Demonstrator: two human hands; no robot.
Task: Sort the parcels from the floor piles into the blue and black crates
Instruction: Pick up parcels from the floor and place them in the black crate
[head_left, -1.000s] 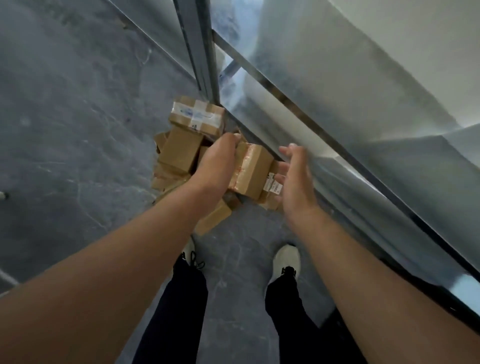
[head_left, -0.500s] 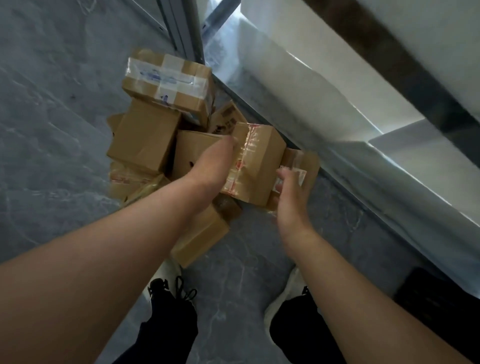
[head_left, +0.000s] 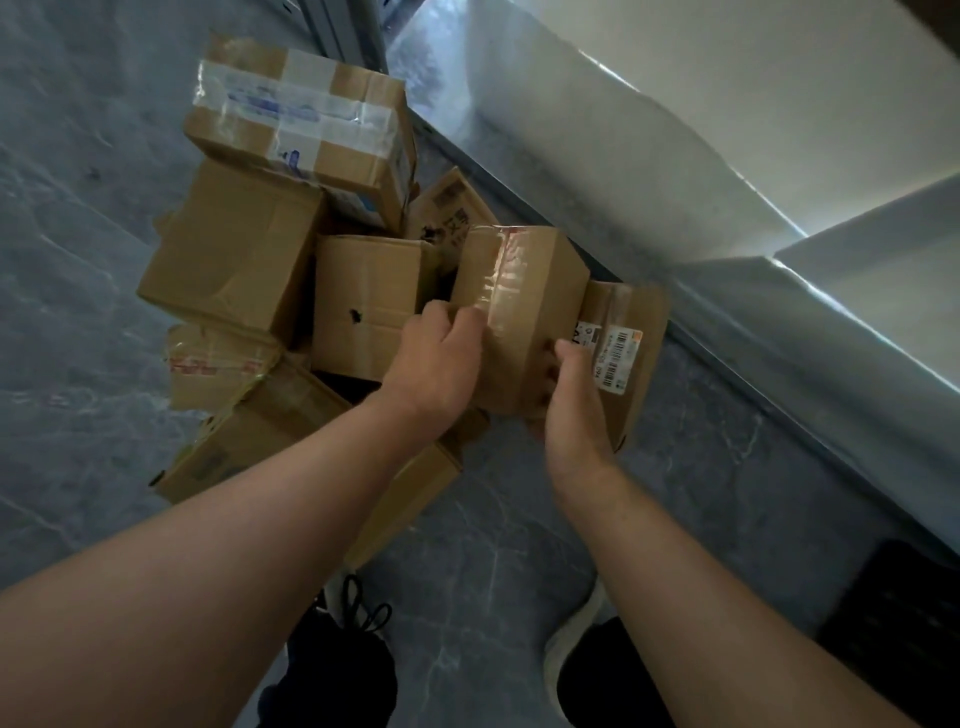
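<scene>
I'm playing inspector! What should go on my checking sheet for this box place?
Surface: grey stone floor, with parcels heaped on it.
Job's things: taped parcel in both hands at the right of the pile; labelled parcel right beside it; no blue crate in view.
Clutter: nothing seen.
Hands: left hand grips the taped parcel's left edge; right hand grips its near corner.
Cables: nothing seen.
Surroundings: metal ledge along the right; dark object at lower right, too cropped to identify; the person's shoes below.
</scene>
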